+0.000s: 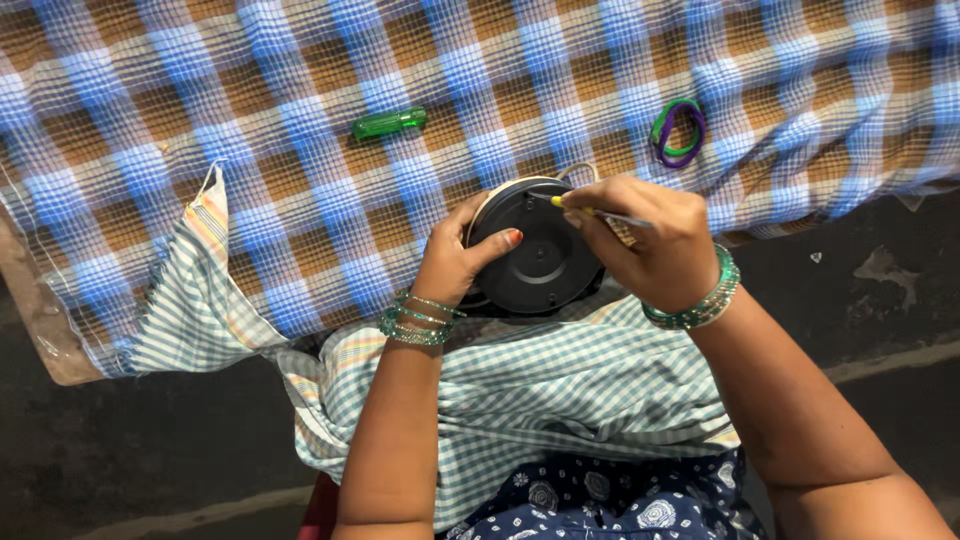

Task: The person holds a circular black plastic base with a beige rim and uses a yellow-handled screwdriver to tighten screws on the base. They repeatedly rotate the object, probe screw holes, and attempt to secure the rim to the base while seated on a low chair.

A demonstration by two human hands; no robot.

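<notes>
A dark floor [120,450] half covered by checked cloths, seen from above.

A large cloth [300,150] in blue, white and brown checks spreads across the upper part of the view, wrinkled in places. A finer green-and-white checked cloth [560,390] lies below it, its frayed edge overlapping the larger one at left. The floor around them is dark grey and rough, with pale scuffs and a faint light line. Light is soft and even.

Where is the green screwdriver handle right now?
In the head view, the green screwdriver handle lies untouched on the checked cloth, up and left of the black round device both hands hold.
</notes>
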